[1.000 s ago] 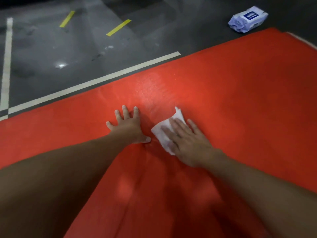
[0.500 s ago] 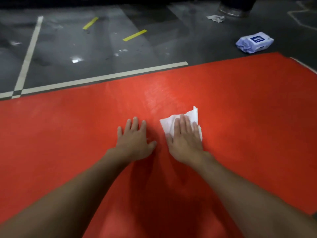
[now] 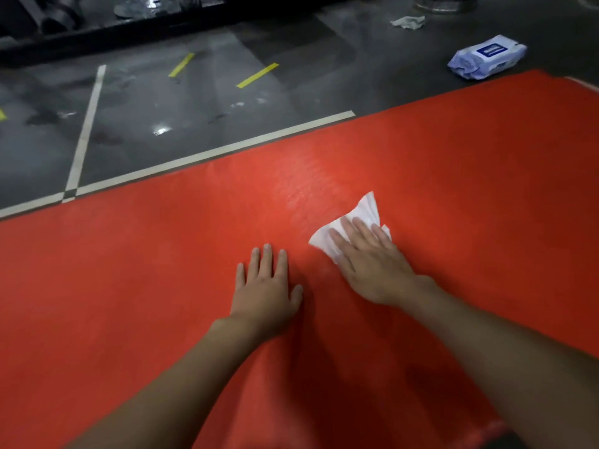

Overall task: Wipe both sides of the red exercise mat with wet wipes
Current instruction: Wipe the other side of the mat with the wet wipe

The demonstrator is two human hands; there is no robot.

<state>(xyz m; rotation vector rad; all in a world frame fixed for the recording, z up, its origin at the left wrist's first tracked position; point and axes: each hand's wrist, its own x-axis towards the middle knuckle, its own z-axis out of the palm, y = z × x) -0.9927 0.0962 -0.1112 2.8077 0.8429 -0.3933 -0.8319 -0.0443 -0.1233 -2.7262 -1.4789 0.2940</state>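
Right hand (image 3: 372, 264) flat on white wet wipe (image 3: 359, 218) mid red mat (image 3: 470, 189), fingers straight — left hand (image 3: 265, 286) splayed flat beside, wipes pack (image 3: 486, 56) off the mat's far right corner, blue label unreadable.

At frame centre, the left hand (image 3: 265, 291) lies flat on the red exercise mat (image 3: 129, 286) while the right hand (image 3: 369, 264) presses a crumpled white wet wipe (image 3: 364, 210) flat.

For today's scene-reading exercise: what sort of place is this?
Probably a gym or sports hall: dark glossy floor with white lines and yellow marks, plus a red exercise mat laid on it.
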